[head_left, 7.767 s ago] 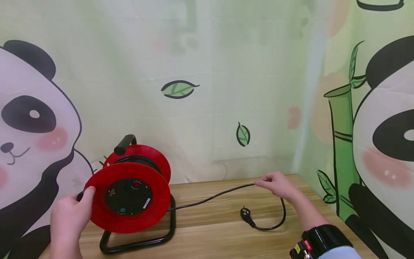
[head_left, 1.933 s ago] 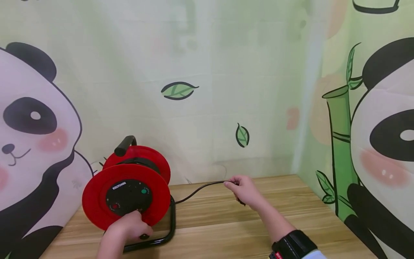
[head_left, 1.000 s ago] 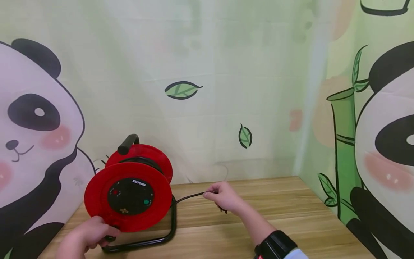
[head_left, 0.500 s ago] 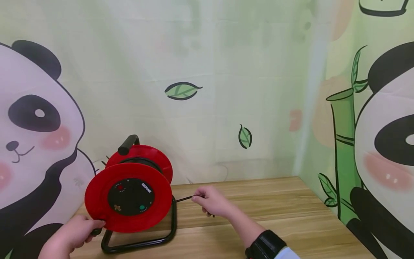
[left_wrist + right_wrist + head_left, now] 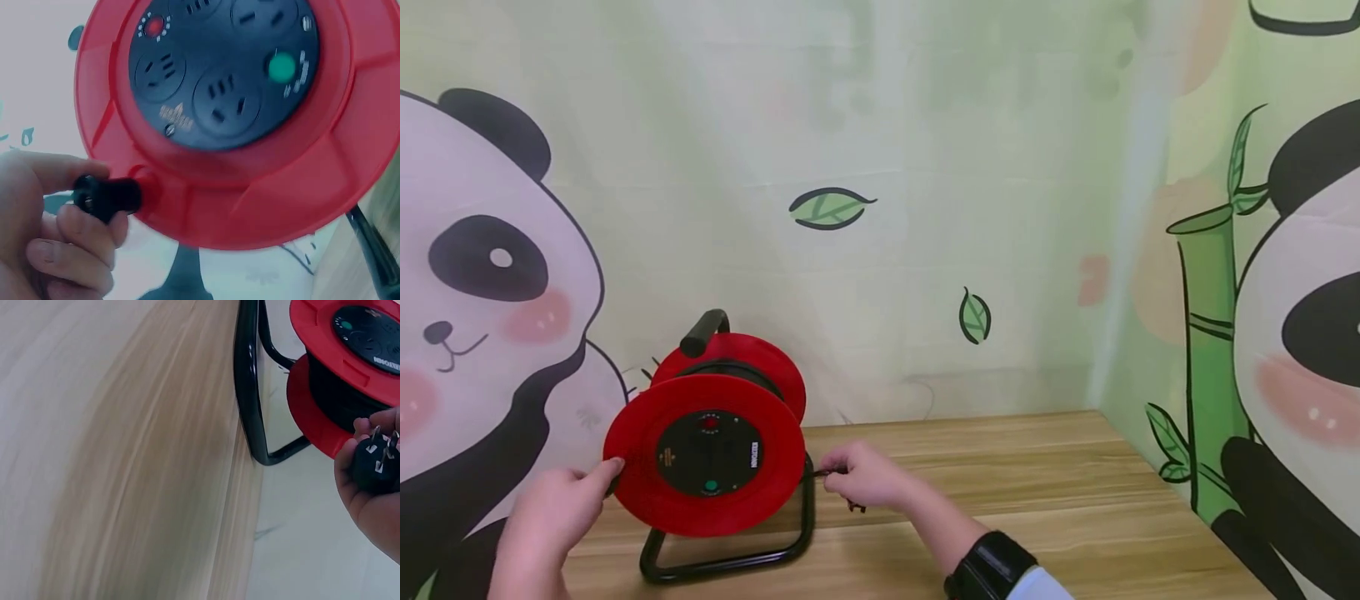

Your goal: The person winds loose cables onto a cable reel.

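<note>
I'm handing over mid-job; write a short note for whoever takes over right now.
Left hand grips the black crank knob at the reel's left rim.
Right hand holds the plug, prongs out, just right of the reel.
Reel stands in its black frame on the table.
Done: nearly all the cord is wound on; only a short stub shows between hand and reel.
Left: probably wind in that last bit and stow the plug.

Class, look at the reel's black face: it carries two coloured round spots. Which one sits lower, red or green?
The green spot is the lower one, near the bottom of the reel's black face; the red spot sits near the top.
</note>
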`<action>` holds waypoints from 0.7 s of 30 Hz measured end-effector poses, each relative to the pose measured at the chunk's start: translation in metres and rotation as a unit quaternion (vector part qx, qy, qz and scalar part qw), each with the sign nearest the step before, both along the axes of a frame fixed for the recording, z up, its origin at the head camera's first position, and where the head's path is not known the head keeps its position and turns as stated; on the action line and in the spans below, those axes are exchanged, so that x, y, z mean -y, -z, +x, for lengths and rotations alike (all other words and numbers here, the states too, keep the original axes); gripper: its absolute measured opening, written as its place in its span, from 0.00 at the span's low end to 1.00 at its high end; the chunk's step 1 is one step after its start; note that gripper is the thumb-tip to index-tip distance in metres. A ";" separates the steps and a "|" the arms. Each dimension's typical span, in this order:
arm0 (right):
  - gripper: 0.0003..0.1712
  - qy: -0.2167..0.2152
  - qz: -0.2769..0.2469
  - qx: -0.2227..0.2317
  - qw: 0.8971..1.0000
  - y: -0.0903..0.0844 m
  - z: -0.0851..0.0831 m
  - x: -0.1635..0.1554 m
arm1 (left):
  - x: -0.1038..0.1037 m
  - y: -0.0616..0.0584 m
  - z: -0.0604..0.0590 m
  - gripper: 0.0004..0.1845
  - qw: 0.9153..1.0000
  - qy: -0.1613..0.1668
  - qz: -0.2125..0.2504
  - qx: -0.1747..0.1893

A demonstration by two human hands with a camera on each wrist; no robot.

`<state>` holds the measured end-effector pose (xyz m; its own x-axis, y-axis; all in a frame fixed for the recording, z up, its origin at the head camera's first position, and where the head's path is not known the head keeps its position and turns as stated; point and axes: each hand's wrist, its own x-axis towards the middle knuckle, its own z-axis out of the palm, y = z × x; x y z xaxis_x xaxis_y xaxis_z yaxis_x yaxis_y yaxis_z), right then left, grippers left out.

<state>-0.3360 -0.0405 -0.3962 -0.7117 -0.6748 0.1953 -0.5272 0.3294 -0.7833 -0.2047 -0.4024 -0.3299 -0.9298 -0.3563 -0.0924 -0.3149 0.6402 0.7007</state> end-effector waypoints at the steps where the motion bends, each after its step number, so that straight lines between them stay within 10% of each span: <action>1: 0.12 -0.008 -0.002 -0.001 1.000 0.001 0.000 0.004 | -0.003 -0.002 0.001 0.43 1.000 -0.014 -0.010 -0.017; 10: 0.14 -0.043 -0.031 0.029 0.998 0.011 0.001 0.025 | -0.036 -0.007 -0.001 0.38 0.974 -0.110 -0.071 -0.182; 21: 0.30 -0.102 -0.024 0.105 0.989 0.018 -0.004 0.017 | -0.041 -0.009 -0.002 0.36 0.969 -0.123 -0.073 -0.202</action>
